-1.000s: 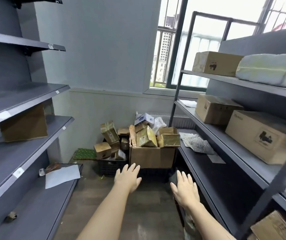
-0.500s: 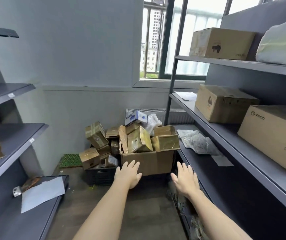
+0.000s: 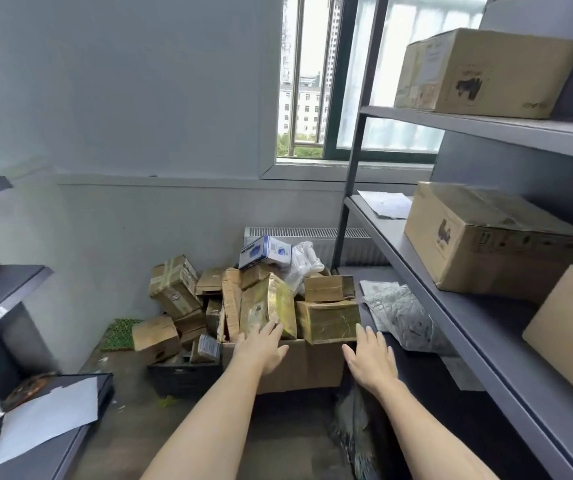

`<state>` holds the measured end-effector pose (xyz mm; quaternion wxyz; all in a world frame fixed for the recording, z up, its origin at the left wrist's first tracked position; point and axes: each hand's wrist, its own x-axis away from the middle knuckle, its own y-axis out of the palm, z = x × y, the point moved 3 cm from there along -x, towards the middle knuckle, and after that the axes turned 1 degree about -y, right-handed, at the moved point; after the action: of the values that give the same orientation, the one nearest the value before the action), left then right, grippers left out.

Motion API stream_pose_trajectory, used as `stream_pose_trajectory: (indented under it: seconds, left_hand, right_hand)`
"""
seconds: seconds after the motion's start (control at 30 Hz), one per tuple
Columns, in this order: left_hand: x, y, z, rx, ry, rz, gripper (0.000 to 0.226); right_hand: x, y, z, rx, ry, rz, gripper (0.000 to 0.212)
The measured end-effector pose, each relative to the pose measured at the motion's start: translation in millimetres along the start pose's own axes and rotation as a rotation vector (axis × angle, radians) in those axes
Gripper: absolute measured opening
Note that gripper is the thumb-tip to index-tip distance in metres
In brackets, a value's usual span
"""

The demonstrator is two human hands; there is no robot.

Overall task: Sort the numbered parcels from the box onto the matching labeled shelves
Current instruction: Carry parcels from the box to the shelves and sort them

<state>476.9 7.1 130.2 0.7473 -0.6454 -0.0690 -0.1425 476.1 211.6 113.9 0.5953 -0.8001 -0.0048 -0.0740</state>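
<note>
Grey shelves L & R, cardboard box on floor, window behind

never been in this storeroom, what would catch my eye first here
The overflowing cardboard box on the floor under the window, heaped with taped parcels, a blue and white carton perched on top. Both bare hands reach toward it with fingers spread, the left hand at a yellow-taped parcel, the right hand just below another. Large brown cartons line the grey shelves on the right.
</note>
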Motion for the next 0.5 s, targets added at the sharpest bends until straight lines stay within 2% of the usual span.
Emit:
stream_pose_trajectory:
  seconds: [0.27,0.5]
  left_hand:
    - [-100.8,11.7,12.3,0.064,0.032,-0.087,0.056]
    - [-209.6,16.3,-8.5,0.176,0.008,-0.165,0.057]
  right_hand:
    - [-91.5,14.4,23.6,0.002,0.053,-0.043,0.061]
    - [-205.5,29.7,28.7,-0.021,0.106,-0.122,0.062]
